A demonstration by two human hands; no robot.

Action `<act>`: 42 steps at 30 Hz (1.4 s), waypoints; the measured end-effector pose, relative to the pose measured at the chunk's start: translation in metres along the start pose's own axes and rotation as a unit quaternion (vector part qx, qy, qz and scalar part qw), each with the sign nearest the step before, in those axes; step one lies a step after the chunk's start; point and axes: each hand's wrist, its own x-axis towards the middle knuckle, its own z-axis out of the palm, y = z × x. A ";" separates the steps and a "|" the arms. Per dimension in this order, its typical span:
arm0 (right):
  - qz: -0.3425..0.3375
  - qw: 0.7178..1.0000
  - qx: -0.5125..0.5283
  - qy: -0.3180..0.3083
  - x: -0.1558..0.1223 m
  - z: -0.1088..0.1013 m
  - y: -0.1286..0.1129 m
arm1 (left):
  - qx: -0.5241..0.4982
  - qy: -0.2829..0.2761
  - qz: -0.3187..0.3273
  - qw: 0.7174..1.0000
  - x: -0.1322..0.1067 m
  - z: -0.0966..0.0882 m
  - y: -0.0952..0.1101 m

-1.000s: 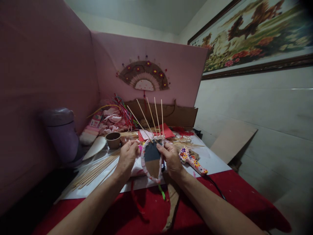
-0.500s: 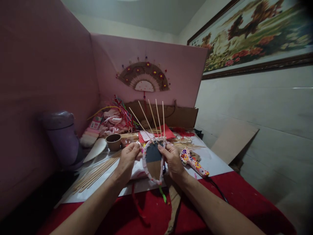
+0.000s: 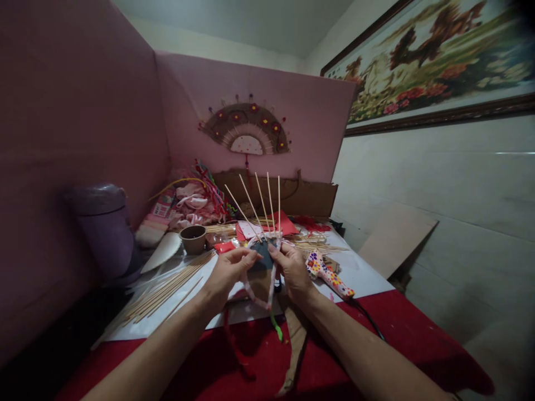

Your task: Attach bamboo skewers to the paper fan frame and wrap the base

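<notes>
A rounded cardboard piece [image 3: 261, 281] with a dark grey patch and a pale pink-and-white wrapped rim is held up in front of me. Several thin wooden sticks [image 3: 264, 203] fan upward from its top. My right hand [image 3: 295, 272] grips its right edge, thumb on the front face. At its left side my left hand [image 3: 232, 270] is closed in a pinch, fingertips over the grey patch; what they hold, if anything, is hidden. A green pipe cleaner [image 3: 276, 328] hangs below the piece.
A flower-patterned glue gun [image 3: 328, 274] with a black cord lies right. Bamboo sticks [image 3: 169, 289], a brown cup [image 3: 193, 239] and a purple bin [image 3: 104, 234] are left. A torn cardboard strip [image 3: 296, 345] lies in front; a decorated fan [image 3: 246, 131] hangs behind.
My left hand has moved right, from beside the cardboard piece to over its grey patch. The piece has tilted slightly. A red packet behind the left hand now shows.
</notes>
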 end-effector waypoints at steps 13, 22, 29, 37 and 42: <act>-0.227 0.917 -0.322 0.063 -0.013 0.000 -0.006 | -0.019 0.060 0.012 0.998 0.003 -0.002 -0.002; -0.310 0.861 -0.396 -0.082 -0.020 0.003 -0.010 | -0.008 0.081 0.008 0.997 0.006 0.000 -0.006; -0.315 0.853 -0.402 -0.113 -0.020 0.001 -0.008 | -0.008 0.083 -0.011 0.996 0.004 -0.002 -0.001; -0.309 0.866 -0.378 -0.107 -0.019 0.001 -0.005 | -0.001 0.049 -0.051 0.997 0.001 -0.001 0.003; -0.285 0.893 -0.346 -0.042 -0.015 0.001 -0.004 | -0.022 0.036 -0.064 0.997 0.003 -0.002 -0.001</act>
